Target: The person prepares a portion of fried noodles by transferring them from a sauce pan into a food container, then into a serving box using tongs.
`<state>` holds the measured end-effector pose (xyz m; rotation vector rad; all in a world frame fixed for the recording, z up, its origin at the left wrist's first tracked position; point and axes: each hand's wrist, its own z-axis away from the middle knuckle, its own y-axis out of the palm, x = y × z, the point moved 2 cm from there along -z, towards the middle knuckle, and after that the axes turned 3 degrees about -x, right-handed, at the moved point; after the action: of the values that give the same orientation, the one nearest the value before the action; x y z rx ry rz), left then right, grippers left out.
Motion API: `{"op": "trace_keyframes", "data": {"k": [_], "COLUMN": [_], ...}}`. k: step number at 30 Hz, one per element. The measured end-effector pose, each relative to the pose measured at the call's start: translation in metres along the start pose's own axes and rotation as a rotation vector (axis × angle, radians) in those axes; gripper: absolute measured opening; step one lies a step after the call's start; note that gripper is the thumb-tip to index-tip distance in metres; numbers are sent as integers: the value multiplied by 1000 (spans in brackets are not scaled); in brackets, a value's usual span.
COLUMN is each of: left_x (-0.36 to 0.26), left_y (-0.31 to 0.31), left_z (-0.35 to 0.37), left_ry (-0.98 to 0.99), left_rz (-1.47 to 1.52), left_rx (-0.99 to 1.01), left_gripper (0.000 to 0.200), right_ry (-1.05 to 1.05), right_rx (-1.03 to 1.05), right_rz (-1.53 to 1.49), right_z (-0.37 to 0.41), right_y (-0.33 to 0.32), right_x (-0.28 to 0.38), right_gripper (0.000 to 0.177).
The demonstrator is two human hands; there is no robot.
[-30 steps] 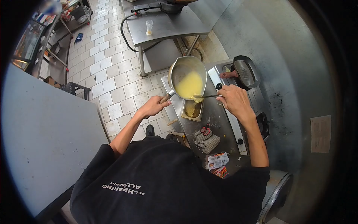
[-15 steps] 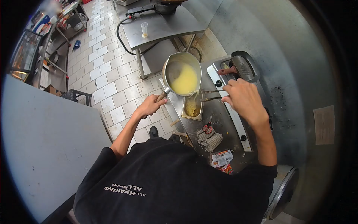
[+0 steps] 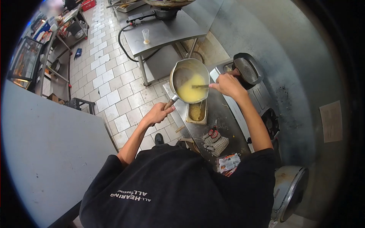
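My left hand [image 3: 156,114] is closed round the wooden handle of a metal saucepan [image 3: 178,78]. The pan is tilted toward the counter and holds cloudy yellow liquid [image 3: 190,89]. With my right hand [image 3: 228,84] I grip metal tongs [image 3: 200,86], whose tips reach over the pan's rim to the liquid. Pale noodle strands hang from the pan's lower edge. Just below stands a rectangular metal container [image 3: 197,122] with yellowish noodles [image 3: 196,111] inside, its far end hidden by the pan.
Red-handled scissors [image 3: 213,133], a checked cloth [image 3: 216,145] and torn packets [image 3: 229,162] lie on the steel counter. To the right is a gas stove [image 3: 262,99] with a ridged grill pan [image 3: 247,67]. A clear cup [image 3: 146,36] stands on the far table.
The tongs have moved from beside the pan's lip, over the container, up and left into the pan. The saucepan has shifted slightly right and down; fewer noodles hang from its lip.
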<state>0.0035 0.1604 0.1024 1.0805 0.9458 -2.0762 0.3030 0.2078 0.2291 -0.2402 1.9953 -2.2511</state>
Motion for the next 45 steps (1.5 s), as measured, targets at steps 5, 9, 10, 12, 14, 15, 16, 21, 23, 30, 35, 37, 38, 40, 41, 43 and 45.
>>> {"op": "trace_keyframes", "data": {"k": [5, 9, 10, 12, 14, 15, 16, 21, 23, 30, 35, 37, 38, 40, 41, 43, 45], "left_x": [8, 8, 9, 10, 10, 10, 11, 10, 11, 5, 1, 1, 1, 1, 4, 5, 7], "left_y": [6, 6, 6, 7, 7, 8, 8, 6, 5, -4, -4, -3, -1, 1, 3, 4, 7], "left_z": [-5, -7, -8, -9, -10, -9, -10, -11, -13, -13, -11, -11, -10, -13, -15, -15, -16], "left_ry": [17, 17, 16, 3, 9, 12, 10, 45, 38, 4, 9, 27, 26, 26, 46, 50, 70], "left_rz": [34, 20, 20, -6, -11, -15, -11, -9, -3, 18, -23, -27, -23, -16, -21, -31, -24], "left_rx": [-6, 11, 17, 12, 16, 17, 19, 0, -5, 7, -11, -16, -7, -3, 0, 19, 17], "left_gripper": [48, 50, 50, 51, 52, 53, 53, 54, 53, 51, 51, 51, 51, 51, 51, 52, 50], "right_ry": [-74, -149, -144, -152, -161, -173, -174, -207, -188, -119, 38, 53, 55, 61, 63, 50, 35], "right_rx": [101, 62, 66, 65, 58, 53, 58, 34, 23, 18, -75, -83, -86, -55, -16, 41, 104], "right_rz": [-115, -99, -100, -116, -102, -88, -87, -83, -64, -48, -176, -159, -136, -137, -140, -194, -248], "right_z": [28, 43, 45, 48, 52, 55, 58, 80, 90, 102, 69, 45, 34, 18, 13, 5, 2], "right_y": [6, -4, -7, -16, -24, -26, -29, -49, -43, -52, -59, -45, -35, -17, -9, 0, 9], "right_x": [16, 24, 24, 24, 22, 21, 18, 21, 25, 25, 8, 0, -6, -16, -20, -24, -23], "right_gripper": [34, 25, 25, 21, 21, 21, 21, 23, 23, 28, 33, 34, 35, 35, 35, 34, 33]}}
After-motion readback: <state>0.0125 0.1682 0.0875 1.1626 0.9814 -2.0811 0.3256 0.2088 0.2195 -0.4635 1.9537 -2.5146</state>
